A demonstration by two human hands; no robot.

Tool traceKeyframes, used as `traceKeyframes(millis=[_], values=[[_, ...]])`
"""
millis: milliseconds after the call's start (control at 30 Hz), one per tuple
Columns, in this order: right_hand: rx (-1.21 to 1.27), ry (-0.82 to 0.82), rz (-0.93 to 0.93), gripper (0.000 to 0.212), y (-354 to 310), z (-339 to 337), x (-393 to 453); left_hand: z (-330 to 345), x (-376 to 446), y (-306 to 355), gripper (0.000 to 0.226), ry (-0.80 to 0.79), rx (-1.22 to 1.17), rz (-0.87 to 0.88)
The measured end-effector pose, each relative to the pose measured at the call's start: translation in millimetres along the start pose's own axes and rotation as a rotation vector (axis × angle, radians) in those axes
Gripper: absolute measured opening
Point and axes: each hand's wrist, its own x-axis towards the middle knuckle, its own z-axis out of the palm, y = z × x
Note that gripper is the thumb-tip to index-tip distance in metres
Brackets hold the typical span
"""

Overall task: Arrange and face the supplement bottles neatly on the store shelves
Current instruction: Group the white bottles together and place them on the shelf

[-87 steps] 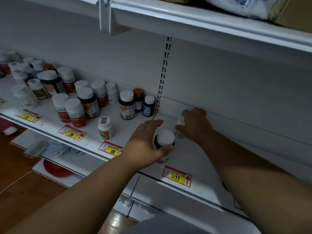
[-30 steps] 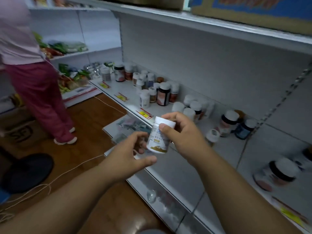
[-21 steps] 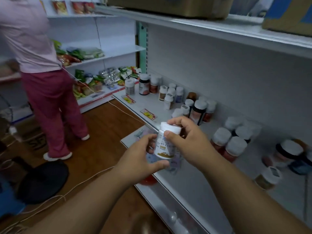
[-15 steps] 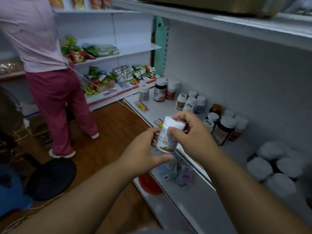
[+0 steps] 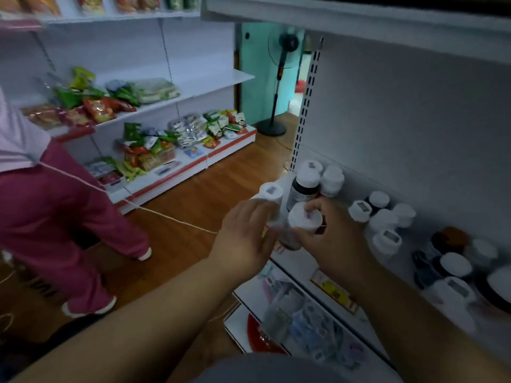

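My right hand (image 5: 329,239) grips a white-capped supplement bottle (image 5: 302,217) at the left end of the white shelf (image 5: 301,261), near its front edge. My left hand (image 5: 246,239) is blurred against a second white bottle (image 5: 272,200) just left of it; I cannot tell whether its fingers grip that bottle. Behind them stand a dark bottle (image 5: 302,189) and two white ones. Several more white-capped and dark bottles (image 5: 384,225) stand farther right along the shelf.
A person in pink trousers (image 5: 55,217) stands on the wooden floor at left, a thin cord trailing across it. Snack shelves (image 5: 154,134) line the far wall. A standing fan (image 5: 276,78) is by the teal doorway. Packets lie on the lower shelf (image 5: 298,313).
I have turned left along the shelf. The white bottle, held up in both hands before, is now down at the shelf's left end among other bottles.
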Motion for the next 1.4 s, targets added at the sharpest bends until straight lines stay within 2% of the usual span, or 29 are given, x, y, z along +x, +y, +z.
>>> traceKeyframes(millis=[67,200,300,400,600,767,933,1067,1233,1400], values=[[-0.086,0.049,0.033,0.036,0.3,18.8,17.4,2.5,27.3,-30.8,0.037,-0.039,0.043,0.076],[-0.268,0.105,0.083,0.036,-3.7,43.6,35.7,3.3,65.9,-70.7,0.047,-0.249,0.086,0.275],[-0.323,0.133,0.125,0.029,-4.6,59.5,38.0,8.1,79.7,-87.5,0.044,-0.405,0.081,0.424],[-0.33,0.152,0.18,0.028,-3.5,73.1,37.3,13.5,83.0,-96.3,0.052,-0.481,0.088,0.478],[-0.365,0.2,0.234,0.031,-4.5,82.5,43.5,15.9,87.7,-103.3,0.051,-0.407,0.026,0.543],[-0.409,0.234,0.253,0.031,-7.5,88.2,43.3,16.1,87.2,-106.5,0.049,-0.418,0.007,0.552],[-0.415,0.223,0.252,0.034,-13.5,91.7,45.7,13.5,87.3,-102.3,0.038,-0.391,-0.007,0.501],[-0.396,0.271,0.22,0.038,-22.3,83.5,34.2,8.4,83.7,-93.4,0.04,-0.353,-0.033,0.474],[-0.451,0.393,0.227,0.04,-32.5,41.1,-14.0,5.1,69.4,-44.0,0.044,-0.333,-0.124,0.485],[-0.533,0.535,0.323,0.035,-46.1,-32.0,-107.3,14.4,25.5,46.0,0.039,-0.361,-0.287,0.551]])
